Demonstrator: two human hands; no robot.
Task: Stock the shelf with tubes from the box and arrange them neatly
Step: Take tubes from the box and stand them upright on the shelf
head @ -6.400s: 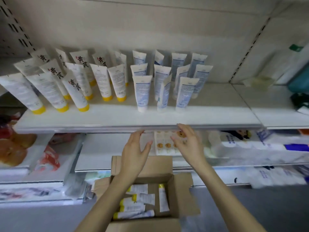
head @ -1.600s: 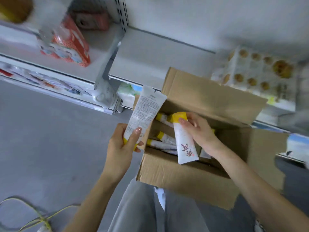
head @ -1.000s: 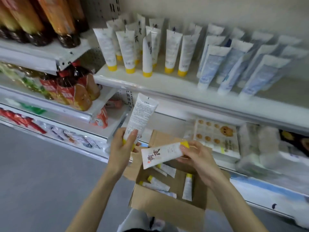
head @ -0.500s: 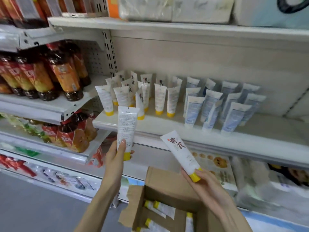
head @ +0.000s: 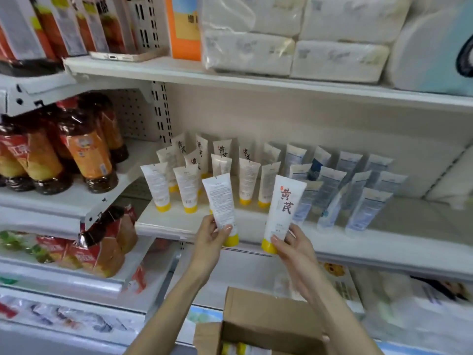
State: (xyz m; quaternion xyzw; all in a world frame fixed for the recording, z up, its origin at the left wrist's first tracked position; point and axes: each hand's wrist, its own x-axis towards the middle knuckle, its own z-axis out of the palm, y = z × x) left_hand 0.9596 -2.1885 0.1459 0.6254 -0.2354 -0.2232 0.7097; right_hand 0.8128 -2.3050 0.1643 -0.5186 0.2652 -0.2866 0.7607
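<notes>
1. My left hand [head: 210, 235] pinches the left tube [head: 220, 201] low down, with my thumb just above its yellow cap. My right hand [head: 294, 248] grips the right tube [head: 282, 208] the same way. Both tubes point cap down, in the air just in front of the shelf [head: 384, 243] and not yet on it.
2. I would set them down one at a time, cap flat on the board. They belong with the yellow-capped tubes [head: 188, 188], not among the blue tubes [head: 330, 193] to the right.
3. The left tube shows its small print and the right tube shows its big characters. The standing ones face mixed ways, so I would pick one facing for the front row and turn mine to match before letting go.
4. A tube on a narrow cap looks easy to tip. I would lower each gently, let go only once it is steady, and keep my knuckles off the row behind.
5. The left tube covers the spot behind it, so I cannot tell whether a gap is free there.
6. The box [head: 268, 326] is cut off at the bottom edge. Only a few yellow caps show inside, so I cannot tell how many are left.
7. The small print on every tube is too blurred to read.
</notes>
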